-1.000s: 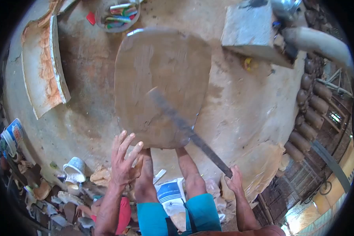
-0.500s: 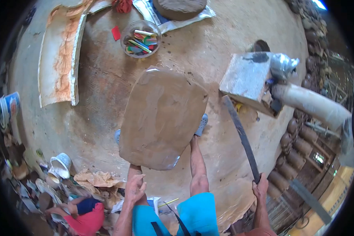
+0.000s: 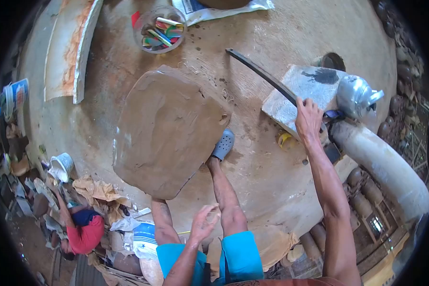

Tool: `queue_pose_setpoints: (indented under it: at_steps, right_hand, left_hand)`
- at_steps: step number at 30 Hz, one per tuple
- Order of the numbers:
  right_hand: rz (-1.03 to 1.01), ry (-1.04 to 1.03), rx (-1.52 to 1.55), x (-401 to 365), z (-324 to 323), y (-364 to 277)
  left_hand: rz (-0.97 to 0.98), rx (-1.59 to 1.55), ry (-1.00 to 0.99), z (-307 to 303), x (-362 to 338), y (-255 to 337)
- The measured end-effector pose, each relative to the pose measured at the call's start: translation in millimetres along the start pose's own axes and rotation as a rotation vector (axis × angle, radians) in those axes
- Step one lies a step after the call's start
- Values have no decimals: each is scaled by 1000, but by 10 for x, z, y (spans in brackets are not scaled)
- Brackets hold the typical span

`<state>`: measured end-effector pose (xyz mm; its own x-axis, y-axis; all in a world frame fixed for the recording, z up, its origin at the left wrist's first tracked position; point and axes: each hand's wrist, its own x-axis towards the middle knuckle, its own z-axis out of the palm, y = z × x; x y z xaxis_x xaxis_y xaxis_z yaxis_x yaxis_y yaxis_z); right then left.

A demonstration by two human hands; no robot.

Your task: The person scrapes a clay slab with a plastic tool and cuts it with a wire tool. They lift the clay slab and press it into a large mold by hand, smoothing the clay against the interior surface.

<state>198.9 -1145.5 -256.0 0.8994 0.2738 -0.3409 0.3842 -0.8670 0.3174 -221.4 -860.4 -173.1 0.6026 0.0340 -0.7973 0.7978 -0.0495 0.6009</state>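
Observation:
My right hand [image 3: 308, 116] is closed round the near end of a long, dark, slightly curved blade-like bar [image 3: 262, 73], held over the floor and the edge of a pale block [image 3: 291, 90]. A large flat slab of brown clay [image 3: 169, 131] lies in front of my legs, its surface uneven. My left hand [image 3: 204, 222] hovers over my lap, fingers loosely spread and holding nothing. One grey clog [image 3: 223, 144] shows at the slab's right edge.
A tub of coloured tools [image 3: 160, 29] and a curved white mould [image 3: 71, 52] lie beyond the slab. At right are a silver kettle [image 3: 358, 97] and a thick pipe [image 3: 381, 162]. Another person [image 3: 85, 229] sits at lower left beside a white bucket [image 3: 61, 167].
My right hand has moved up and forward with the bar, which now slants farther left. My left hand has shifted right over my lap. The view has shifted, and the slab appears farther left.

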Motion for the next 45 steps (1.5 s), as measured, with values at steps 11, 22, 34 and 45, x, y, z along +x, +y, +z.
queue_pose_setpoints:
  at_steps: [11,22,34,45]
  right_hand:
    - [-151,38,293,256,-198,-948]
    - [57,72,828,245,-243,-2887]
    - [-30,-204,881,296,-537,-2589]
    - [-211,-82,1035,43,-705,-2413]
  left_hand:
    - [-41,-76,87,-97,220,-192]
    - [367,185,394,-893,1003,471]
    - [537,1348,-144,-1847,3776,2103]
    - [688,1406,-291,-2010,3311,2509]
